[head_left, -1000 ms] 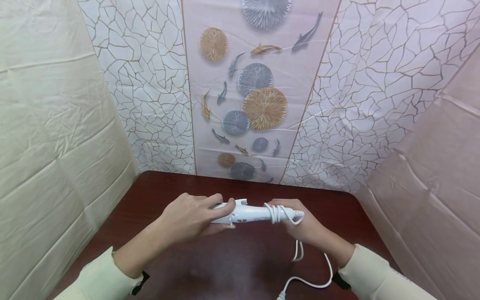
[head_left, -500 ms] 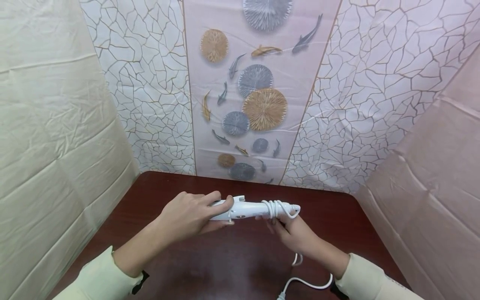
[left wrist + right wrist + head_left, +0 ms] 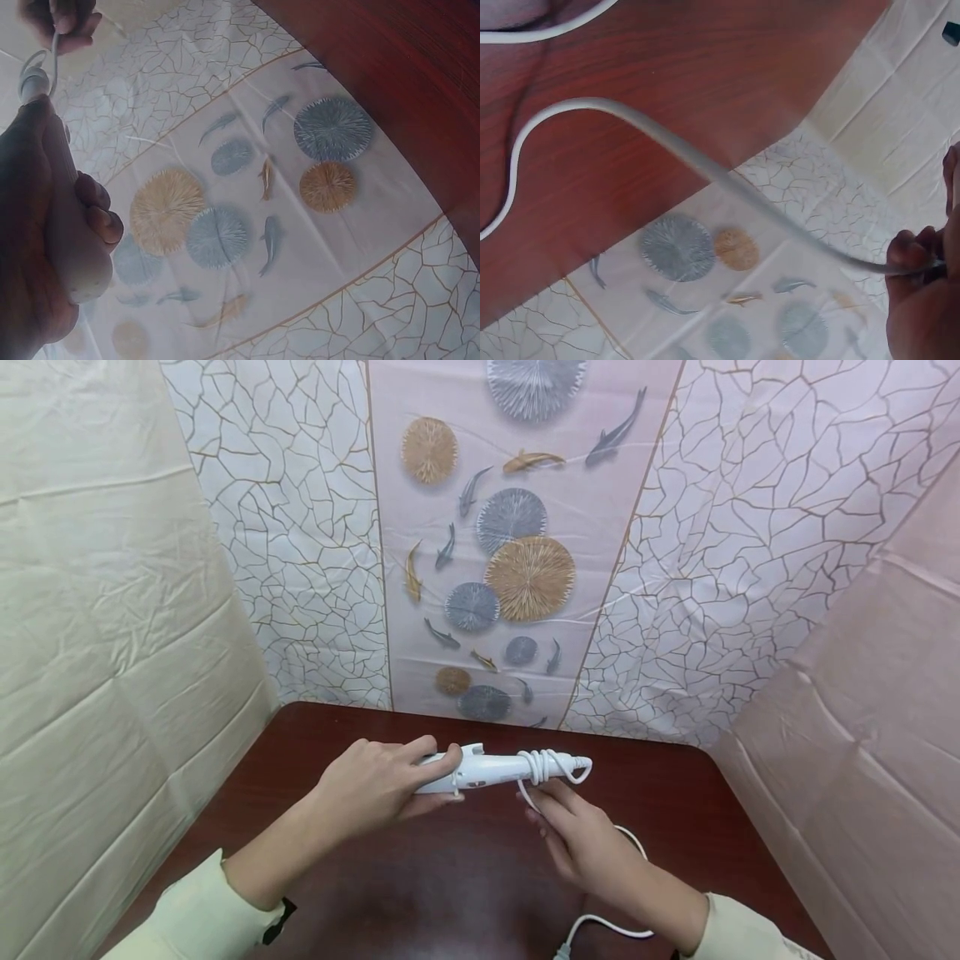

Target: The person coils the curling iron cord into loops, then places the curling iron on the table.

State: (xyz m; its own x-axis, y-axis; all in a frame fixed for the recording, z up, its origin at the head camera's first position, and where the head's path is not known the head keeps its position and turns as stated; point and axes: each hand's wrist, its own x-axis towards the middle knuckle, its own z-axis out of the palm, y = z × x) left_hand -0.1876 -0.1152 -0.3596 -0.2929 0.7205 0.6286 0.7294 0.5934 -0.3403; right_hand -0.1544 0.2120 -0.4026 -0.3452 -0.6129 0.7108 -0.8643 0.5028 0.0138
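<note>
A slim white corded appliance that looks like a hair iron (image 3: 491,769) is held level above the table in the head view. My left hand (image 3: 375,777) grips its wider left end, thumb and fingers around it. Several turns of white power cord (image 3: 538,767) circle the narrower right end. Just below these coils, my right hand (image 3: 592,842) pinches the cord's free length. In the right wrist view the cord (image 3: 660,133) runs in a curve to the fingertips. The left wrist view shows the rounded end of the hair iron (image 3: 79,259) in my palm.
A dark red wooden table (image 3: 420,877) lies under both hands. The cord's plug (image 3: 562,952) is at the front edge of the head view. Patterned cloth (image 3: 480,568) hangs behind the table, and plain cloth (image 3: 120,652) covers the sides.
My right hand has come from behind the coiled end to below and in front of it, drawing the cord along. The hair iron has shifted slightly left and upward in the view.
</note>
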